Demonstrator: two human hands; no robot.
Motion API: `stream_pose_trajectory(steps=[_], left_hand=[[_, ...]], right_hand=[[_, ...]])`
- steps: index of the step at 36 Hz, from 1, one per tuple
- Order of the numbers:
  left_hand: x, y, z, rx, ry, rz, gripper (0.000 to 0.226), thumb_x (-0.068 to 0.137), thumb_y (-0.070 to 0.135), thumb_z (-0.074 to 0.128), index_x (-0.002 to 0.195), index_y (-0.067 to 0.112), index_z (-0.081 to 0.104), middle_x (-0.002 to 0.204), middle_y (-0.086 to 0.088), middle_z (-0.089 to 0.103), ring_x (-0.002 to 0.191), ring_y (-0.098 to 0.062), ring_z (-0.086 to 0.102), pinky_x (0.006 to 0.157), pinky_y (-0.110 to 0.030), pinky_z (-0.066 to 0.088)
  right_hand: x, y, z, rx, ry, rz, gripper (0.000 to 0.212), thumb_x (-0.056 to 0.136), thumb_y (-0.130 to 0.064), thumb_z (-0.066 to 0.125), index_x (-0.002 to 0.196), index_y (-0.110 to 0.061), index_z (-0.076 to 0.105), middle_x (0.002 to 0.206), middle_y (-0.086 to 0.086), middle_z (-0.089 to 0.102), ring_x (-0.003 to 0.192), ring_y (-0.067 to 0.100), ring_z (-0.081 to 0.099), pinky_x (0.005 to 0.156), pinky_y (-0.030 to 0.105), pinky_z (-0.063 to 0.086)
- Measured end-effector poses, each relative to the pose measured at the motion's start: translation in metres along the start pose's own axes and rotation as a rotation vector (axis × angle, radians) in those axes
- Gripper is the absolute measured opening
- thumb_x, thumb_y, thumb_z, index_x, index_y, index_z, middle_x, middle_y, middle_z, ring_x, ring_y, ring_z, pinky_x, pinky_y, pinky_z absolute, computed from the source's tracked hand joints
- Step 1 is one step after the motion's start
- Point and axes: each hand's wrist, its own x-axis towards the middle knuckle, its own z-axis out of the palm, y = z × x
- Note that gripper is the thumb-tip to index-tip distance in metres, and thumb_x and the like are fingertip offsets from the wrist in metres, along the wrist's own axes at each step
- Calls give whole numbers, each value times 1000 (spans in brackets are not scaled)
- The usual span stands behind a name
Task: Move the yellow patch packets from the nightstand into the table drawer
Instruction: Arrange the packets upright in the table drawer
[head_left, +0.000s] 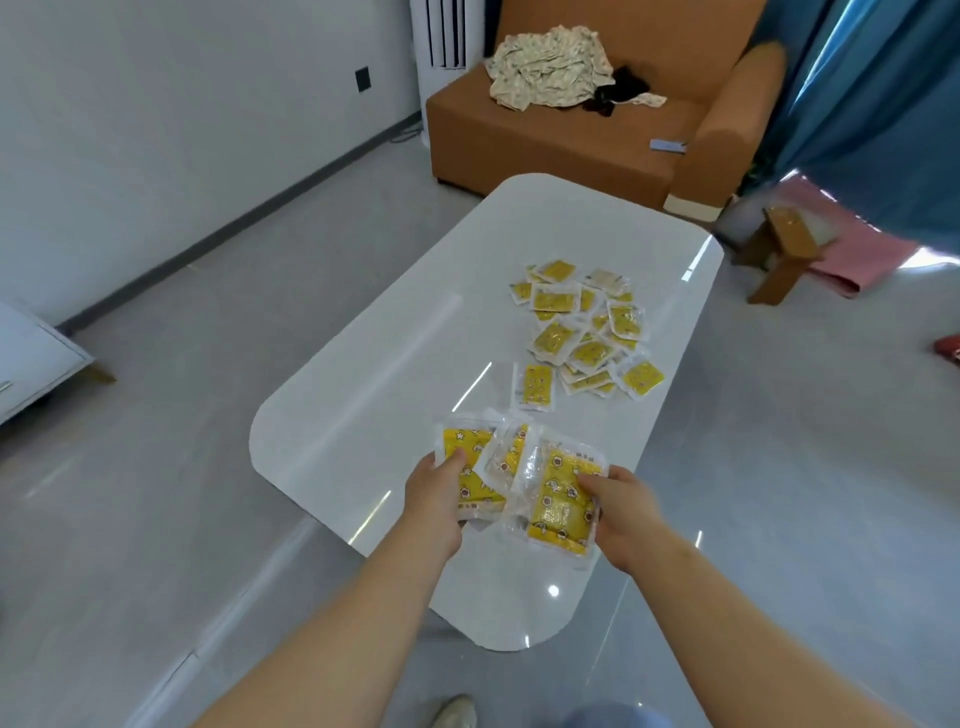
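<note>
Both hands hold a fanned bunch of yellow patch packets (556, 506) above the near part of a glossy white table (363, 395). My left hand (439, 496) grips the bunch's left side with the thumb on top. My right hand (621, 512) grips its right side. Farther along the table lies a loose pile of several more yellow packets (587, 332), and a single packet (535, 385) lies apart, just in front of that pile. No open drawer shows.
An orange sofa (545, 140) with crumpled cloth (550, 67) stands beyond the table's far end. A small wooden stool (784, 254) and pink mat are at the right. A white cabinet corner (31, 358) is at the left. Grey tiled floor surrounds the table.
</note>
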Motion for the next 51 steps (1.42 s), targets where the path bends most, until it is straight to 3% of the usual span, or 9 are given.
stream_pose_trajectory(steps=[13,23,29,32,39,43,45,47,51], left_hand=[[90,-4,238,-44,137,-45,5,94,16,54,96,16,58,90,-7,65,77,-24,63,72,-34,52],[148,17,365,-132,249,-29,32,88,8,61,118,10,49,95,-15,65,82,-34,65,85,-56,52],[201,43,430,-93,190,41,44,87,8,63,120,29,42,96,-8,58,64,-19,59,47,-24,51],[222,56,458,-24,177,86,52,92,11,57,130,40,37,108,-5,46,76,-13,55,50,-22,45],[249,50,514,-35,343,5,35,91,-4,38,95,21,63,67,-4,50,53,-16,42,50,-24,34],[248,27,549,-147,440,41,15,94,18,50,94,23,64,91,-2,59,81,-20,56,73,-32,46],[244,11,567,-156,482,76,6,90,22,59,95,21,62,94,2,55,77,-13,54,66,-20,48],[242,-8,583,-135,550,88,22,84,16,68,102,19,57,94,13,49,72,-5,51,54,-9,44],[237,-47,606,-227,627,64,45,73,2,75,97,30,48,105,5,50,70,-15,54,56,-23,46]], right_hand=[[190,-151,-112,-79,-96,73,11,90,3,52,97,-6,54,89,13,62,86,33,61,89,52,49],[303,-249,-153,-297,-132,129,26,90,-1,54,116,3,55,107,21,65,94,37,64,89,54,50],[382,-298,-151,-386,-160,121,20,89,-4,57,108,-2,58,104,20,65,94,36,65,87,53,52],[416,-320,-152,-436,-175,111,21,90,-8,57,110,-2,57,106,19,65,95,34,64,88,51,52],[473,-362,-163,-562,-282,95,9,91,-12,57,99,-9,54,98,12,62,88,30,62,81,42,53],[499,-373,-179,-654,-395,77,5,92,-13,56,93,-13,51,89,7,60,81,25,60,77,38,52],[510,-375,-190,-723,-455,74,6,92,-13,56,91,-13,51,86,5,58,77,23,59,73,36,51],[519,-373,-201,-796,-518,77,6,92,-13,56,89,-12,51,85,5,58,73,20,59,68,32,52],[529,-358,-221,-916,-588,79,14,90,-14,60,79,-14,51,80,5,59,69,18,59,69,34,53]])
